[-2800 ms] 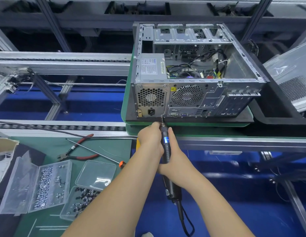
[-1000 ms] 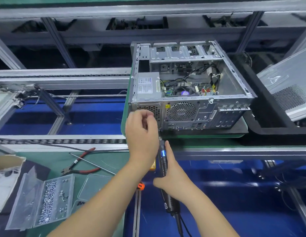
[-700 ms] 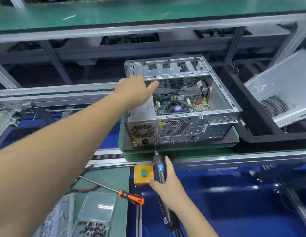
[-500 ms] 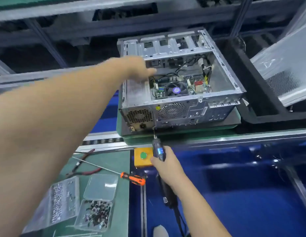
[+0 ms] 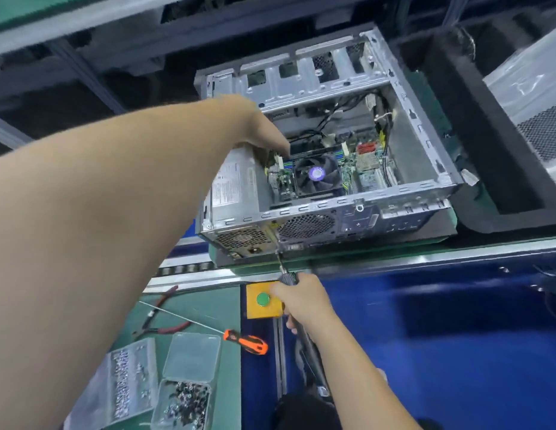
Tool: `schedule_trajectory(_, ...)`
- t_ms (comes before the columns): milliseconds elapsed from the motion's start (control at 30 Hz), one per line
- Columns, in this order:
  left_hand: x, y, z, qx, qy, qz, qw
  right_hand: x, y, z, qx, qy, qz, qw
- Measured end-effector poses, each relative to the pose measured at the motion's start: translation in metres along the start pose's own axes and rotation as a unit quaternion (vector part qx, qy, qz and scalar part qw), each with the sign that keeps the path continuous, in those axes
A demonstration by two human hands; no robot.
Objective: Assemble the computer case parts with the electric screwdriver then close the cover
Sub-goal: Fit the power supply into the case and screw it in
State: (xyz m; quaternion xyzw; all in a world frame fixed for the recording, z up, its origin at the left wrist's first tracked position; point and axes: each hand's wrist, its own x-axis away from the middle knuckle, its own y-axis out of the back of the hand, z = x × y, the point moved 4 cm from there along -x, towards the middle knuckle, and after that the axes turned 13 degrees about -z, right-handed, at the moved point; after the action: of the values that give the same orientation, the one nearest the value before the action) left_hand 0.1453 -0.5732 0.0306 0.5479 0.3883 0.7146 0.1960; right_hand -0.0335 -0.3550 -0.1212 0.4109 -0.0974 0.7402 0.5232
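Your computer case (image 5: pixel 329 169) lies open side up on a green pallet (image 5: pixel 379 248) on the conveyor, rear panel toward you. Inside, the CPU fan (image 5: pixel 315 175) with its purple centre sits on the motherboard, and the power supply (image 5: pixel 234 189) fills the left corner; its label carries print too blurred to read. Your left hand (image 5: pixel 261 128) reaches over the case's left wall, fingers pointing down at the power supply's top edge; whether they grip it you cannot tell from here. Your right hand (image 5: pixel 301 297) is wrapped around the electric screwdriver (image 5: pixel 289 279), whose bit (image 5: pixel 279 259) meets the rear panel's lower edge between the 2 grilles. Just beside that hand is a yellow box with 1 green button (image 5: pixel 262 299). On the green mat to the left lie an orange-handled screwdriver (image 5: pixel 245 341), red-handled pliers (image 5: pixel 160 321) and clear screw boxes (image 5: pixel 165 383). A metal side cover (image 5: pixel 531 97) leans at the far right.
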Motion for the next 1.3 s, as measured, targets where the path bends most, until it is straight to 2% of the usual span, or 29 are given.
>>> schedule_trajectory(133,-0.009,-0.009,-0.002,-0.043,0.014,0.058,0.997,-0.006,-0.002,0.007,0.043,-0.001,-0.029,0.999)
schedule_trajectory(233,-0.02,-0.009,0.008,0.038,0.03,0.084,0.995,-0.008,-0.003,0.011,0.071,0.003,-0.047,0.996)
schedule_trajectory(467,-0.039,-0.022,0.033,0.098,0.063,0.093,0.989,-0.011,0.004,0.023,0.156,0.006,-0.037,0.987)
schedule_trajectory(667,-0.038,-0.027,0.036,0.164,0.038,0.073,0.983,-0.007,0.005,0.029,0.165,0.014,-0.052,0.985)
schedule_trajectory(867,-0.033,-0.023,0.034,0.155,0.024,0.1,0.983,-0.015,-0.004,0.025,0.184,0.021,-0.08,0.979)
schedule_trajectory(1100,-0.034,-0.026,0.034,0.092,0.038,0.139,0.985,-0.018,-0.008,0.021,0.174,0.025,-0.09,0.98)
schedule_trajectory(1300,-0.044,-0.05,0.05,0.141,0.002,0.158,0.977,-0.016,-0.006,0.01,0.186,0.031,-0.088,0.978)
